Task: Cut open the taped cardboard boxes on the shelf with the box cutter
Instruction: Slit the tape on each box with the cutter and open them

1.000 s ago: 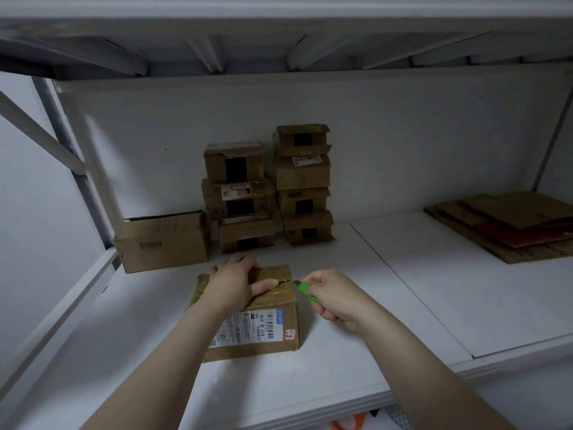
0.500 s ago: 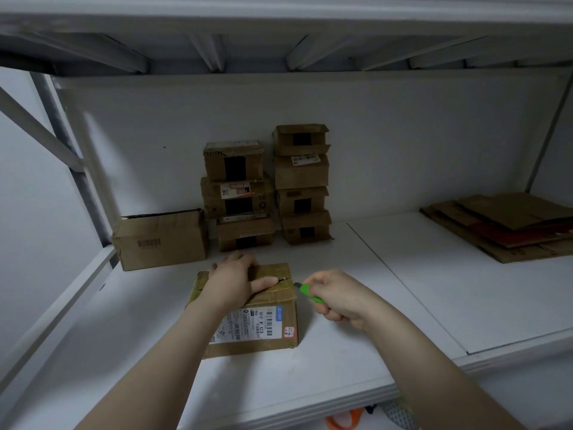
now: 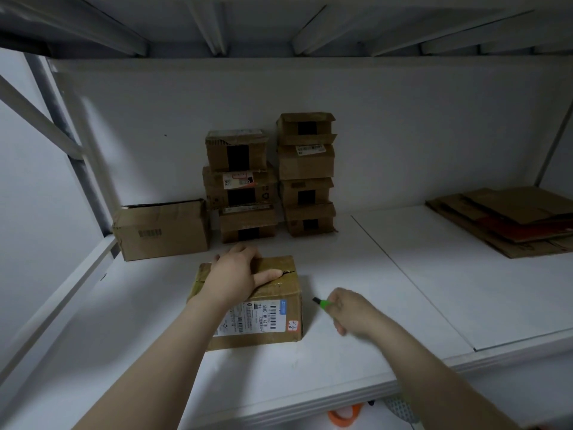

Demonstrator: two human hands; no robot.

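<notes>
Labelled box (image 3: 266,318) sits on the near-left part of the shelf (image 3: 403,290), shipping label facing near. Left hand (image 3: 235,274) rests flat on its top, thumb stretched right along the taped seam. A dark split shows in the seam at the thumb tip (right end only, the rest is under the hand). Right hand (image 3: 350,311) is curled round the box cutter (image 3: 322,303): green body, dark tip pointing left at the box. Cutter is just right of the box, not touching it. Can't tell if the blade is out.

Far side, against the back wall, are two stacks of small boxes: left stack (image 3: 242,187) three high, right stack (image 3: 307,175) four high, with dark tape strips on most fronts. Bigger box (image 3: 161,229) stands left of the stacks, top flap slightly raised. Flattened cardboard (image 3: 511,218) is piled far right on the shelf. Something orange (image 3: 344,415) shows below the shelf's near edge, too cut off to name.
</notes>
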